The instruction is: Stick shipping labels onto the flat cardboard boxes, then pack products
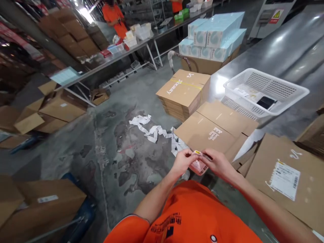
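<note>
Close in front of my body I hold a small pink package (198,167) with a barcode at its lower corner and a yellow mark on its top edge. My left hand (182,162) pinches its upper left side, fingers closed. On the other side my right hand (217,161) grips the upper right edge, its fingertips near the yellow mark. Just beyond my hands lies a flat brown carton (215,125) printed with white lettering.
A white plastic basket (291,92) with a dark item inside stands on the metal table (270,54). Bundled flat cartons (184,87) and stacked light-blue boxes (215,33) sit beyond. A labelled carton (286,179) is at right. White paper strip (157,131) litters the floor. A person (115,18) stands far back.
</note>
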Demonstrator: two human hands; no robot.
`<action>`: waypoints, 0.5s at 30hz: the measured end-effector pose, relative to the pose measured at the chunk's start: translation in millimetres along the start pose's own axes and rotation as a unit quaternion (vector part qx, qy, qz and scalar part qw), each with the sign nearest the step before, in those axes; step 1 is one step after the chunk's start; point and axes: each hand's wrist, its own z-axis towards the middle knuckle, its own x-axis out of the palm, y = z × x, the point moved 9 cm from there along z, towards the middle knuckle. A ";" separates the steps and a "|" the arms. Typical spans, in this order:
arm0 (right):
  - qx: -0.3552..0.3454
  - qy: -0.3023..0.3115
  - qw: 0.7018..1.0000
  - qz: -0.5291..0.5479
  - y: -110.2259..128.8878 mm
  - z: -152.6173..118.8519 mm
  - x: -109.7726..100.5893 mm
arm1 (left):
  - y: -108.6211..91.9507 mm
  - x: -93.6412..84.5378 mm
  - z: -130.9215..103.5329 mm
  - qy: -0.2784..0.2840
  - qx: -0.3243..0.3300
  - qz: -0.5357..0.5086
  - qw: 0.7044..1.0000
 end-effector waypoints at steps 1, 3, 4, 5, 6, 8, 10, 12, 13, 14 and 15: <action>-0.005 -0.003 1.000 -0.018 -2.8 6.3 -0.7 | 2.9 -6.2 5.0 -0.010 0.006 0.019 1.000; -0.004 -0.030 0.998 -0.054 -15.5 27.0 -10.3 | 12.0 -19.3 15.2 -0.012 0.003 0.045 0.999; 0.008 -0.051 0.995 -0.082 -25.4 40.5 -18.4 | 18.9 -26.6 19.9 -0.003 -0.009 0.053 0.999; 0.025 -0.075 0.990 -0.119 -36.6 54.6 -28.0 | 27.1 -35.2 23.7 0.009 -0.027 0.061 0.998; 0.047 -0.096 0.981 -0.162 -48.2 68.3 -37.9 | 36.6 -45.1 26.2 0.023 -0.049 0.068 0.996; 0.084 -0.117 0.961 -0.235 -67.1 91.2 -53.9 | 58.3 -67.9 27.3 0.054 -0.105 0.081 0.990; 0.110 -0.129 0.945 -0.281 -77.9 104.1 -65.4 | 76.5 -93.1 27.0 0.073 -0.154 0.086 0.982; 0.139 -0.151 0.929 -0.309 -82.1 107.4 -74.1 | 78.6 -118.9 35.6 0.038 -0.149 0.059 0.986; 0.152 -0.162 0.921 -0.321 -82.1 107.3 -75.8 | 72.6 -129.0 44.3 0.007 -0.125 0.031 0.992; 0.160 -0.172 0.915 -0.329 -80.3 107.5 -74.4 | 63.3 -135.4 55.3 -0.022 -0.093 0.000 0.995; 0.160 -0.175 0.912 -0.333 -77.2 108.6 -68.8 | 53.0 -137.3 67.6 -0.043 -0.064 -0.026 0.997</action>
